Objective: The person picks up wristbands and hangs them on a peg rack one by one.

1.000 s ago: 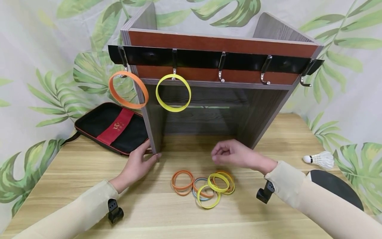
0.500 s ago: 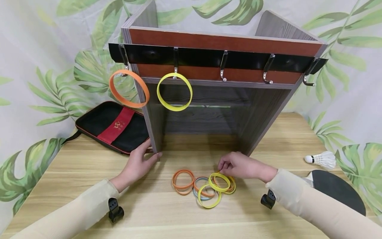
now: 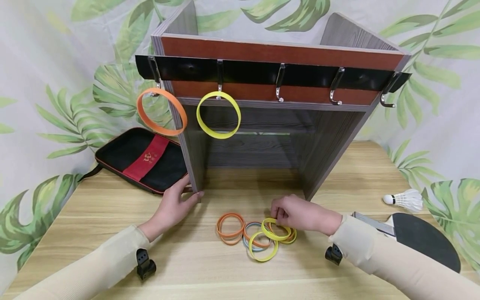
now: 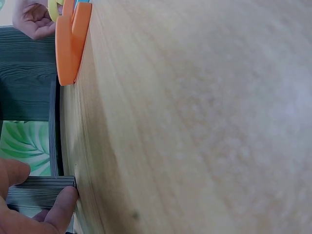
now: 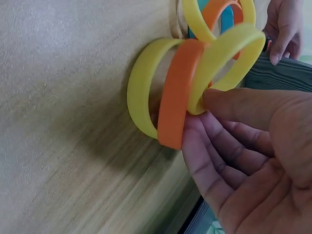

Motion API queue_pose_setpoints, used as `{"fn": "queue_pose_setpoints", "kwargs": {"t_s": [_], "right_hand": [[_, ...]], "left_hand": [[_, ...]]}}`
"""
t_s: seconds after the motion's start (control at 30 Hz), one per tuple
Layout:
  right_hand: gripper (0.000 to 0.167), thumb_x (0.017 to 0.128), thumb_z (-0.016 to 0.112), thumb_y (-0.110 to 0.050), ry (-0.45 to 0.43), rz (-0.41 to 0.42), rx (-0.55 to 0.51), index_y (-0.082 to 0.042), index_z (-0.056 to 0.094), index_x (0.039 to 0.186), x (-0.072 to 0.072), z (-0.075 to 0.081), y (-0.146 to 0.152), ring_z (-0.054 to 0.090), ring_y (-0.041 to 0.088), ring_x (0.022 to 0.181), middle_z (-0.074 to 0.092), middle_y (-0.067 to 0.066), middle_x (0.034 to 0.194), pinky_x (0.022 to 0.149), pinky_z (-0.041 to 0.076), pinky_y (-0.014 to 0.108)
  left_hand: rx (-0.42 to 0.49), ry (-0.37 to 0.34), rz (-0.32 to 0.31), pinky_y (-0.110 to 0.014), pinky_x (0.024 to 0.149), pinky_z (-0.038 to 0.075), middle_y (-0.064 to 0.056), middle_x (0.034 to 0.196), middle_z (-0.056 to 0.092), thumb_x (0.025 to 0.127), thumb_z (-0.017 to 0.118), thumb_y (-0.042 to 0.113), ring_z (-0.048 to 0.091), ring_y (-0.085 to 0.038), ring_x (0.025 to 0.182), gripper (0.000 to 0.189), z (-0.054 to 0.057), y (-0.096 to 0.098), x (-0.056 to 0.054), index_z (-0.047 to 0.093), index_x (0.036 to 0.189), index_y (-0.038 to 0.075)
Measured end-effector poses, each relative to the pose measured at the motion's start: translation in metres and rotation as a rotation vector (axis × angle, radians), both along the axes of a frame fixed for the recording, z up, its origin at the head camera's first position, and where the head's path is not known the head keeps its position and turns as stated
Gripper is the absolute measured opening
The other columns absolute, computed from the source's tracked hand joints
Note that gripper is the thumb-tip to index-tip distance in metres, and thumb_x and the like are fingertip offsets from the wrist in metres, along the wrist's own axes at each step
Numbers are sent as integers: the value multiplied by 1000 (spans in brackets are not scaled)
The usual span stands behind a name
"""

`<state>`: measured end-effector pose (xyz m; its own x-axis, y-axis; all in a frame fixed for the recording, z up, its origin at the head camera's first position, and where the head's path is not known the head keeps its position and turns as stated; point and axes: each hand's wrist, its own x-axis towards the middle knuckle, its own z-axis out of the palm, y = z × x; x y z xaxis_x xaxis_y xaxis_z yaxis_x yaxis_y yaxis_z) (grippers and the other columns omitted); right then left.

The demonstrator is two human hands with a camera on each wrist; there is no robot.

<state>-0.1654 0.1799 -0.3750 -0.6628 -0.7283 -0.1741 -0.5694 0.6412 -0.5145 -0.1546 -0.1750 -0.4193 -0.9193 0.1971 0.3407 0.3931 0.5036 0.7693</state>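
Observation:
My left hand point(image 3: 172, 208) grips the front edge of the grey wooden stand's left side panel point(image 3: 189, 160), low by the table. In the right wrist view, my right hand point(image 5: 258, 156) pinches a yellow wristband point(image 5: 222, 58) between thumb and fingers, tilted up from the pile. An orange wristband point(image 5: 176, 97) and another yellow wristband point(image 5: 139, 97) lie against it, near the fingertips. More orange, blue and yellow bands overlap to the left. Above, an orange wristband point(image 3: 165, 131) hangs from the leftmost hook and a yellow wristband point(image 3: 217, 136) from the second.
A black hook rail point(image 3: 247, 71) crosses the stand's front; its three right-hand hooks carry nothing. Left of the stand lies a black case point(image 3: 120, 152) with a red stripe. A shuttlecock point(image 3: 406, 200) and a dark paddle point(image 3: 423, 237) lie on the right of the table.
My right hand has come down and toward me to the wristband pile and now pinches a yellow wristband, which tilts slightly. The left hand stays on the panel.

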Motion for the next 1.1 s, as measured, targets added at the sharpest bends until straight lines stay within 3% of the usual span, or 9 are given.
{"fn": "queue_pose_setpoints", "kwargs": {"t_s": [0.27,0.5,0.8,1.1], "right_hand": [[9,93,68,3,-72,49,-72,-4,74,92,-5,1,9,49,0,71,64,-4,80,64,46,16],[9,98,68,-3,-355,-34,-170,3,73,103,-10,0,19,66,6,77,76,14,91,65,63,25],[25,100,68,-8,-622,-131,-231,10,70,117,-16,1,29,69,7,82,76,19,101,79,65,26],[31,100,70,-9,-711,-153,-277,14,66,120,-19,2,36,71,9,83,74,14,99,80,65,26]], "left_hand": [[-2,5,5,-61,102,57,-26,146,61,96,72,-1,71,-43,118,56,0,0,0,53,148,-1],[2,-5,1,-61,102,57,-26,146,61,96,72,-1,70,-43,118,56,0,-1,0,53,148,-1],[-2,0,-2,-62,102,56,-27,145,61,95,72,-1,70,-44,118,55,0,0,0,53,147,-2],[-5,-3,-1,-62,102,56,-27,145,61,95,72,-1,70,-44,118,55,0,-1,-1,53,147,-3]]}}
